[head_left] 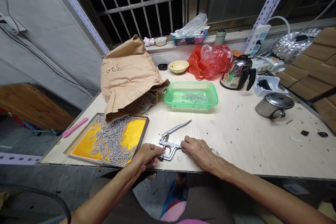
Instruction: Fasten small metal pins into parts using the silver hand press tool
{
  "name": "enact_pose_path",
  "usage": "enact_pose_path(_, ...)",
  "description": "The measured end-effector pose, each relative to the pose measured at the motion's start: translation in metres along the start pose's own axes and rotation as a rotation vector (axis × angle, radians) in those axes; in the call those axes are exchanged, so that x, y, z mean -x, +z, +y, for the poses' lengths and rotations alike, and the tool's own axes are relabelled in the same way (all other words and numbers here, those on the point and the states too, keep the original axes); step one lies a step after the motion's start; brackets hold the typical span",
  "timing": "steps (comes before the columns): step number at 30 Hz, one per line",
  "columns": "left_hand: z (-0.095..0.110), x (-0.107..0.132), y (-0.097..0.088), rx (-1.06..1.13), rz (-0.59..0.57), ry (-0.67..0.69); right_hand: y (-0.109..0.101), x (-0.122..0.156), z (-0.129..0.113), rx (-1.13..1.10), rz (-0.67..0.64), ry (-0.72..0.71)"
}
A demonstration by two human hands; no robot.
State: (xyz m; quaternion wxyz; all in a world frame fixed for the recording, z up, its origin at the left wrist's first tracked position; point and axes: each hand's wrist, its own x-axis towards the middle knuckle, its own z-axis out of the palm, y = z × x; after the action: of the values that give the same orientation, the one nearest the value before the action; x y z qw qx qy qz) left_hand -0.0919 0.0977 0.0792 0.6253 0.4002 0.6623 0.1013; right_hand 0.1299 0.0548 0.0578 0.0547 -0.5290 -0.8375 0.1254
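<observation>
A pair of silver snap-fastener pliers lies near the front edge of the table, its upper handle raised away from the lower one. My right hand is closed over the end of the lower handle. At the jaws, my left hand pinches with thumb and forefinger beside a small red part; what is between the fingertips is too small to make out. To the left, a shallow tray with a yellow lining carries a heap of small silver, spring-like metal pieces. A thin clear ring lies just below the pliers.
Behind the tray, a brown paper bag spills similar pieces. A green plastic basket holds more. Further back are a yellow bowl, red plastic bag and kettle. A lidded metal cup and cardboard boxes stand right.
</observation>
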Motion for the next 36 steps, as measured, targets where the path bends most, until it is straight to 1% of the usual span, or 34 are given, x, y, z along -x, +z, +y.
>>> enact_pose_path(3,-0.001,0.001,0.003,0.063,-0.015,-0.012,0.0,-0.001,0.0,0.001,0.005,0.0)
enact_pose_path(5,-0.002,0.003,0.006,0.106,-0.002,0.0,0.0,-0.002,-0.001,0.006,0.005,0.003)
enact_pose_path(7,-0.004,0.005,0.01,0.111,0.044,0.02,0.0,-0.001,-0.001,0.011,0.007,0.007)
enact_pose_path(10,-0.009,0.008,0.015,0.054,0.124,0.039,0.001,0.0,-0.002,0.014,0.032,0.001)
enact_pose_path(14,-0.011,0.01,0.015,0.015,0.156,0.069,0.006,0.001,-0.001,0.019,0.062,-0.008)
enact_pose_path(17,-0.008,0.009,0.011,-0.021,0.136,0.081,0.01,0.001,0.0,0.031,0.076,-0.013)
enact_pose_path(19,-0.006,0.008,0.008,-0.027,0.095,0.072,0.012,0.001,0.001,0.034,0.085,-0.024)
enact_pose_path(22,-0.005,0.007,0.004,0.03,0.009,0.013,0.013,0.001,0.002,0.027,0.095,-0.035)
enact_pose_path(26,-0.005,0.007,0.003,0.078,-0.03,-0.062,0.011,0.001,0.002,0.01,0.102,-0.043)
enact_pose_path(28,-0.006,0.007,0.003,0.049,-0.035,-0.066,0.01,0.002,0.001,0.007,0.106,-0.048)
enact_pose_path(32,-0.004,0.006,0.002,-0.074,-0.04,-0.03,0.01,0.002,0.001,0.007,0.12,-0.032)
enact_pose_path(36,0.0,0.007,0.0,-0.192,-0.074,0.018,0.006,0.001,0.0,-0.001,0.087,-0.038)
